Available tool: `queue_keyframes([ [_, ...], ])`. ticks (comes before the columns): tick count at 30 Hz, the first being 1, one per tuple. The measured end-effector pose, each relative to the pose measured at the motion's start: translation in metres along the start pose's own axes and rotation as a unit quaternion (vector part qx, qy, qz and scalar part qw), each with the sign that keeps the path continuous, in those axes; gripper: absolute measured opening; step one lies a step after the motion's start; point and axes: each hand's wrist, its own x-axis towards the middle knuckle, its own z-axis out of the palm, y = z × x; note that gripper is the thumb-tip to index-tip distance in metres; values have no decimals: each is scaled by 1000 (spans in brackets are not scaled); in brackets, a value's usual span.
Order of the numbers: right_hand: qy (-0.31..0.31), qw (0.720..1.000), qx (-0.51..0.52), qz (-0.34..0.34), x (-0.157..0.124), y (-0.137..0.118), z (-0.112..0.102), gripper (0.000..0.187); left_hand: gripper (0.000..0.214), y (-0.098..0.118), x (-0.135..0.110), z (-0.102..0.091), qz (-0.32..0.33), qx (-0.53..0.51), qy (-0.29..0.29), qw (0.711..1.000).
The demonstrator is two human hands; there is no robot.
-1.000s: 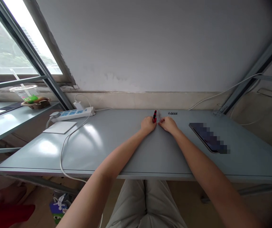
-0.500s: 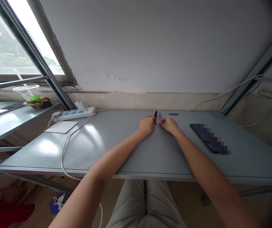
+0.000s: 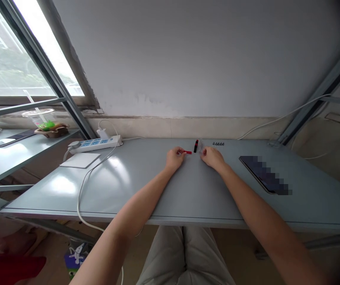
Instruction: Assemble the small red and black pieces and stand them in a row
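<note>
At the far edge of the grey table (image 3: 187, 186), small red stick (image 3: 187, 152) pinched in the left hand (image 3: 175, 158), newly parted from the upright black-and-red piece (image 3: 196, 145); right hand (image 3: 213, 157) just beside a clear packet (image 3: 200, 147), grip not determinable.

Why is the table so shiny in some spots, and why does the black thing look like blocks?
In the head view, pale glare patches lie on the grey table, probably light from the bright window. Also in the head view, square blurry blocks cover the dark tablet or phone, so its surface cannot be seen.
</note>
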Motion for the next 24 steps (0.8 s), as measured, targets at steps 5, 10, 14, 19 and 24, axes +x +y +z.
queue_keyframes([
  [5, -4, 1000, -26, -10, -4, -4, -1, 16, 10, 5, -1, 0, 15, -33, 5, 999],
  [10, -14, 999, -45, 0, -4, -3, 0, 17, 9, 8, -2, 0, 15, -56, 17, 998],
  [14, -7, 999, -53, 7, -4, -2, 0, 17, 11, 10, -2, -1, -1, -73, 19, 997],
  [19, 14, 999, -34, -19, -5, -5, -1, 16, 14, 17, -3, -5, -9, -75, -5, 997],
  [24, 36, 996, 26, -81, -6, -9, -2, 14, 19, 22, -5, -9, -22, -91, -47, 995],
])
